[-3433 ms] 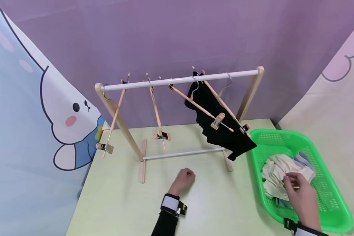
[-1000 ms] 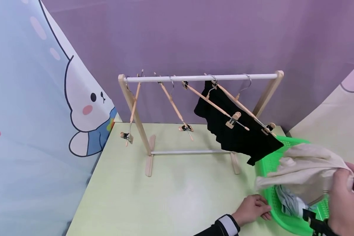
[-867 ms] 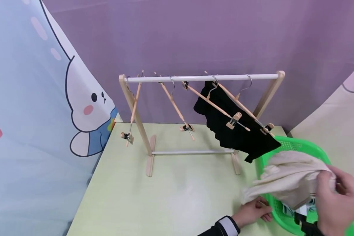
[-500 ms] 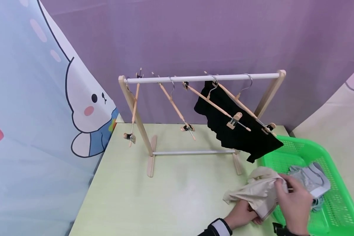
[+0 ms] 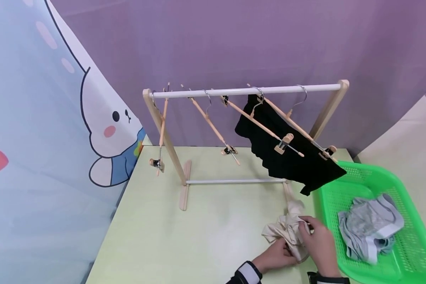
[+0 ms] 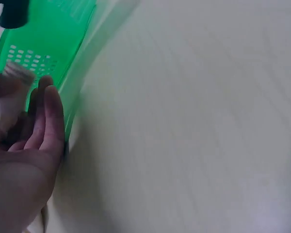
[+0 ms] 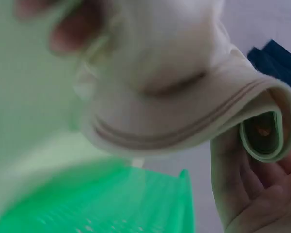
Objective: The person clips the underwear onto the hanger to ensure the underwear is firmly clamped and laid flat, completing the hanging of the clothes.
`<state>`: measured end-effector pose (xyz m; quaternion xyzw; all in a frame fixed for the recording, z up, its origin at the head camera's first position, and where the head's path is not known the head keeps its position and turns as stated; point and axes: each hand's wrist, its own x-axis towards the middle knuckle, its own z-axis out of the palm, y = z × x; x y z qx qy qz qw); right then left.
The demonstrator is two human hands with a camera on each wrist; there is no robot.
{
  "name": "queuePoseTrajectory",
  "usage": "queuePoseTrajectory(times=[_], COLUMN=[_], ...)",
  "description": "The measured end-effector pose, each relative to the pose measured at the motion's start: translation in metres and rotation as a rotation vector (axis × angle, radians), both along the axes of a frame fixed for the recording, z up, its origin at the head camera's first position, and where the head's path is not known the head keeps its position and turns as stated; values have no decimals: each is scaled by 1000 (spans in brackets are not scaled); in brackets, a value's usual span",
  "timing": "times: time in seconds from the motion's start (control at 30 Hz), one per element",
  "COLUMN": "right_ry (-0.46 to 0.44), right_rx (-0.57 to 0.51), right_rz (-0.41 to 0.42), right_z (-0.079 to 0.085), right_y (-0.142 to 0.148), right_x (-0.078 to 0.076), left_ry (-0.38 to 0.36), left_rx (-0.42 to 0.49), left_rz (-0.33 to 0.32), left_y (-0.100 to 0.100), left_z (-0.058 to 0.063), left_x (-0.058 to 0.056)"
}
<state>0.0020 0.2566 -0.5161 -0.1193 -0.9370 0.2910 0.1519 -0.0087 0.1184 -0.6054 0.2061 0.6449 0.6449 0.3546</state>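
From the head view, I grip the cream cloth (image 5: 294,230) with my left hand (image 5: 275,254) and right hand (image 5: 319,241), above the table (image 5: 213,236) and left of the green basket (image 5: 399,185). I judge I'm opening it out. From my left wrist, my fingers go partly around the cloth at the picture's edge. From my right wrist, its lined band (image 7: 174,131) curls; next probably calls for straightening that.

The pale table (image 5: 206,240) carries rack (image 5: 236,181) and basket (image 5: 344,183).
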Motion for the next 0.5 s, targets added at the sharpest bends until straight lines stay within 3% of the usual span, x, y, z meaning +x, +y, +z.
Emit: queuePoseTrajectory(times=[0.1, 0.3, 0.4, 0.5], right_ry=[23, 103, 95, 83], right_rx=[-23, -24, -50, -64], right_rz=[32, 81, 115, 128], right_z=[-7, -14, -14, -14], right_y=[-5, -10, -10, -10], right_x=[-1, -5, -4, -4], left_ry=[-94, -208, -140, 13], left_rx=[17, 74, 29, -84], left_rz=[63, 364, 401, 348], left_y=[-7, -25, -40, -55], left_z=[2, 11, 20, 33], left_x=[1, -11, -24, -38])
